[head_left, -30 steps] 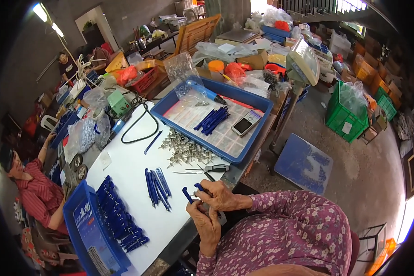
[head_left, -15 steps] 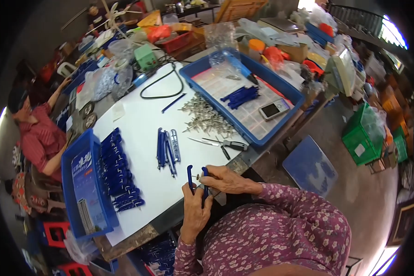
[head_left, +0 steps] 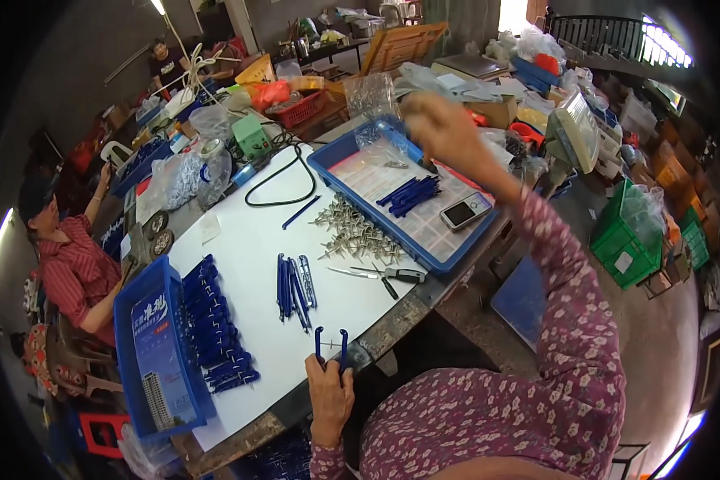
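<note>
Near the table's front edge, my left hand [head_left: 330,400] is closed on a blue two-armed plastic piece [head_left: 343,349]. Its two arms point up, side by side, with a thin metal pin across between them. My right hand [head_left: 448,136] is raised over the far right of the blue tray [head_left: 328,170]; motion smears its fingers, so I cannot tell whether it holds anything. Several blue strips [head_left: 409,194] and a grey handheld device [head_left: 466,210] lie in that tray. Beside it spreads a heap of small metal pins [head_left: 358,230]. More blue strips [head_left: 294,290] lie mid-table.
A knife [head_left: 356,273] and a black-handled tool [head_left: 406,275] lie near the front edge. At left, rows of blue pieces [head_left: 213,320] lie beside another blue tray [head_left: 122,352]. A co-worker in a red striped shirt [head_left: 68,268] sits at the left. A black cable [head_left: 252,200] loops behind.
My right hand has let go of the blue two-armed piece and swung up and away over the right-hand tray. My left hand keeps the piece, slightly lower in view, which has also shifted.
</note>
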`<state>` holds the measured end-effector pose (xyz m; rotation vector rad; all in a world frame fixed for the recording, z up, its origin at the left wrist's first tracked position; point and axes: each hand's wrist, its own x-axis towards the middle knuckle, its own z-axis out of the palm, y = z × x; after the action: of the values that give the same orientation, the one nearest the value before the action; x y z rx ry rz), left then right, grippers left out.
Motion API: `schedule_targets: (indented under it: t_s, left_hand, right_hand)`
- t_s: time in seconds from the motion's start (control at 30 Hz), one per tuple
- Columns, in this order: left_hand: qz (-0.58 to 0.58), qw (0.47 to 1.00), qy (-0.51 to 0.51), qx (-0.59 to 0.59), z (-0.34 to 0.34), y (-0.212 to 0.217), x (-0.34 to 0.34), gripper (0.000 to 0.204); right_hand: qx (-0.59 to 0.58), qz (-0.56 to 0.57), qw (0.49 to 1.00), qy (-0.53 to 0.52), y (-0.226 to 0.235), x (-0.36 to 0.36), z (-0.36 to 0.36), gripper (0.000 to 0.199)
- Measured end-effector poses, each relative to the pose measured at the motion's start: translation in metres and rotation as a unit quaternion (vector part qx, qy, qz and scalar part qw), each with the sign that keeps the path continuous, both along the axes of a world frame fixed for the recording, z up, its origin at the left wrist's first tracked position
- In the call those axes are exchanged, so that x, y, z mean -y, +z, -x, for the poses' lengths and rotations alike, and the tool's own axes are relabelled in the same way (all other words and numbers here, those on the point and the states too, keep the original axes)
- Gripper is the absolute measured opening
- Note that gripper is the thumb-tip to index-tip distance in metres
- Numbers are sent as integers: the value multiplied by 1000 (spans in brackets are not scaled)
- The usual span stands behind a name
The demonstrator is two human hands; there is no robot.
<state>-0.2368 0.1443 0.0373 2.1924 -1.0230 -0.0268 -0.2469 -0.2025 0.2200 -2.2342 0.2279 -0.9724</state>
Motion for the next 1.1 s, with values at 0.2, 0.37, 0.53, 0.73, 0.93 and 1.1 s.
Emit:
schedule_targets:
  t_s: [0.2,0.37,0.53,0.73,0.93,1.1]
  left_hand:
    - [-3,999,14,28,-3,-12,-2,16]
    - [3,999,2,32,-12,-4,8,16]
    - [-26,998,-20,50,-10,-7,0,16]
    - [-62,994,-85,24,-9,-4,-7,21]
    - [-101,986,-124,58,-10,5,13,22]
    - [-129,980,-88,127,-11,15,17,23]
  right_hand:
    - [-71,-56,943,320,24,-79,-10,26]
    - [-123,100,882,445,-81,-150,-32,22]
    - [-70,107,942,310,-168,-164,-33,20]
    - [-245,-203,870,377,-192,-164,-13,23]
    - [-173,-242,904,307,-206,-161,1,25]
    - [-159,-319,893,275,-210,-155,2,26]
